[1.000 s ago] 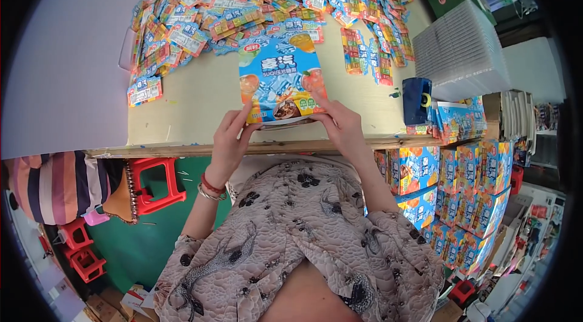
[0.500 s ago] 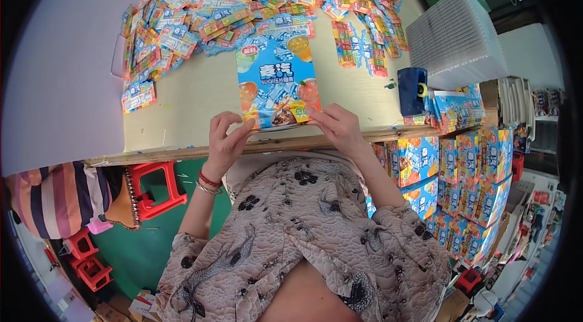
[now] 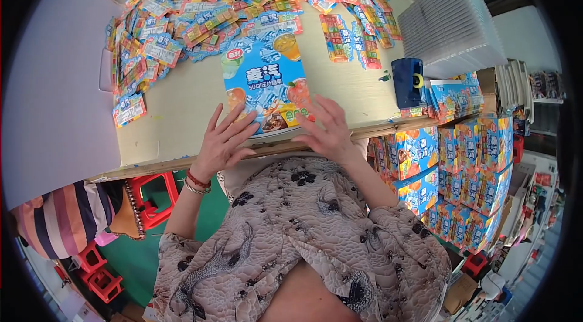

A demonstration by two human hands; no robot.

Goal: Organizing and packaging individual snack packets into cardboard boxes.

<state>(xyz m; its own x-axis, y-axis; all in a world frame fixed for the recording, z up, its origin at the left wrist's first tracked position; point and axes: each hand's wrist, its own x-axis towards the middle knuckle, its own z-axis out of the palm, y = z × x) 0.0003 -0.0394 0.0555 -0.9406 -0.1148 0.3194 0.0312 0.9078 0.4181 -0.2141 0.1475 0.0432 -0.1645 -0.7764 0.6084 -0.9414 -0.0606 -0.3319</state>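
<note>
A blue display carton [image 3: 265, 82] with pictures of fruit drinks lies face up near the table's front edge. At its lower left corner my left hand [image 3: 223, 143] is open, fingers spread, the fingertips over or on the carton's edge. My right hand [image 3: 325, 129] is open too, at the lower right corner with its fingers apart and bent a little. Whether the fingertips press on the carton, I cannot tell. Beyond the carton lies a wide heap of small colourful candy packs [image 3: 206, 21]. A few packs [image 3: 337, 38] lie apart from the heap, right of the carton.
A dark blue tape dispenser [image 3: 406, 83] stands at the table's right edge, beside a tall stack of clear plastic trays [image 3: 446, 27]. Finished-looking cartons [image 3: 470, 170] are stacked lower right. A pale panel [image 3: 54, 79] borders the left. Red stools [image 3: 155, 197] and striped cloth [image 3: 64, 219] are lower left.
Both hands have let go of the carton's near edge, and their fingers have spread. My left hand has shifted slightly down. The whole view has moved a little, with the carton appearing farther left.
</note>
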